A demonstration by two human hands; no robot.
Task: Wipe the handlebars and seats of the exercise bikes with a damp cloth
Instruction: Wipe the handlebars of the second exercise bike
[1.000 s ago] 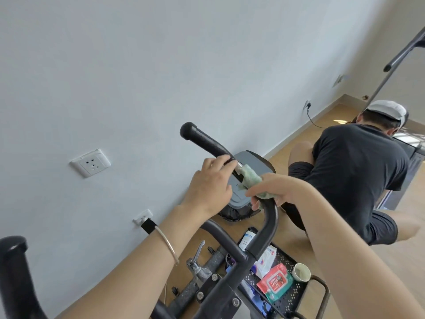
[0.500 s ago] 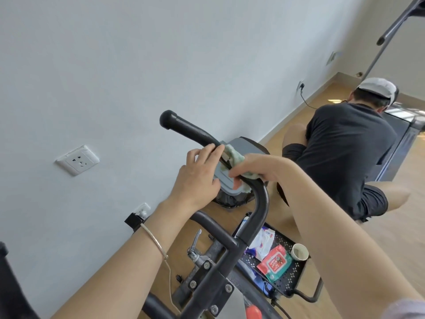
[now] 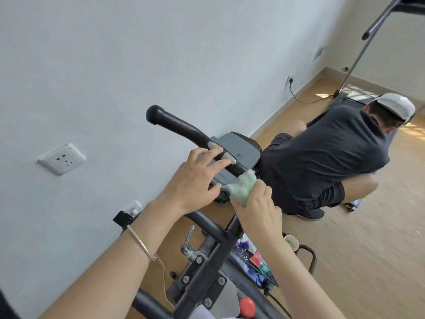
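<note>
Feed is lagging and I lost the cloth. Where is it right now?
In the head view, the green cloth is bunched in the right hand, pressed against the black handlebar just below its silver sensor pad, beside the left hand.

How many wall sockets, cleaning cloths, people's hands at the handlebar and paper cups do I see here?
Wall sockets: 4, the big white socket, a lower socket, a far socket with a cable and one farther along.
Cleaning cloths: 1, the green cloth.
Hands at the handlebar: 2, the left hand and the right hand.
Paper cups: 1, the cup.
Total: 8.
</note>
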